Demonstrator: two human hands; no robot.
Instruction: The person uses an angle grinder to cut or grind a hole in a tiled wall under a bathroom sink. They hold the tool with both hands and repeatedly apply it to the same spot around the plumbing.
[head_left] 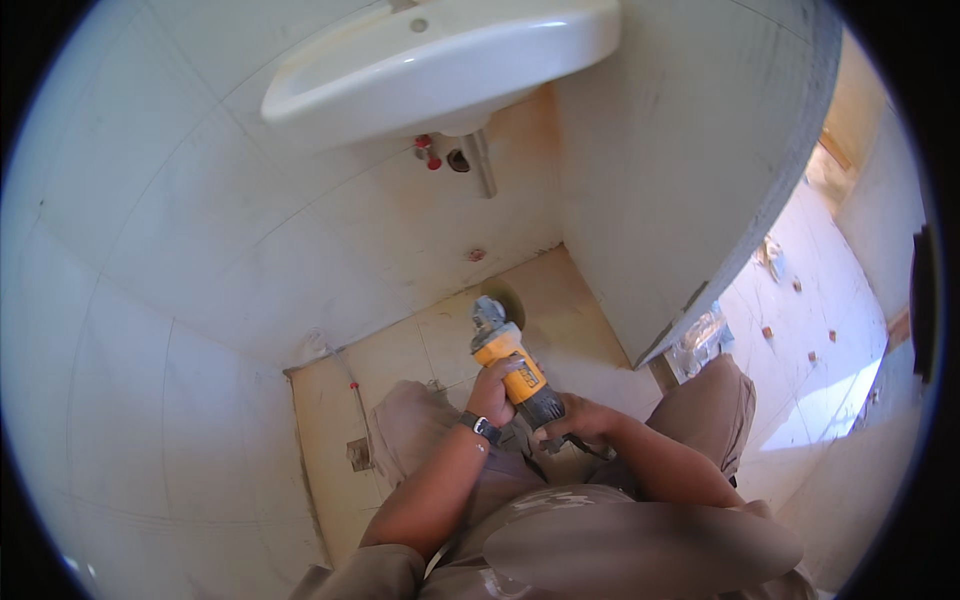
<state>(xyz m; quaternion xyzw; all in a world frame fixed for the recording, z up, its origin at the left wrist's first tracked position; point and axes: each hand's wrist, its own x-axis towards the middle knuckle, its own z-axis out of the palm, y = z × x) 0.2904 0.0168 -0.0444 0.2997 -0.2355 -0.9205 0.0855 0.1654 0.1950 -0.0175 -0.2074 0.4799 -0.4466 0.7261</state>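
Observation:
A yellow and black angle grinder (524, 378) is held in front of me, between my bent knees. Around its yellow body, close to the grey gear head (487, 318), my left hand (490, 394) is closed. My right hand (577, 420) grips the black rear end of the tool. The disc (503, 300) at its far end looks blurred, so I cannot tell whether it spins. It is above the tiled floor, pointing toward the wall. A dark watch (480, 428) is on my left wrist.
A white washbasin (440, 75) hangs on the wall ahead, with a drain pipe (480, 165) and red-capped valve (428, 152) below. At right stands a grey partition (690, 180). Beyond it lie crumpled plastic (700, 342) and small debris. A thin hose (358, 405) lies left of my knee.

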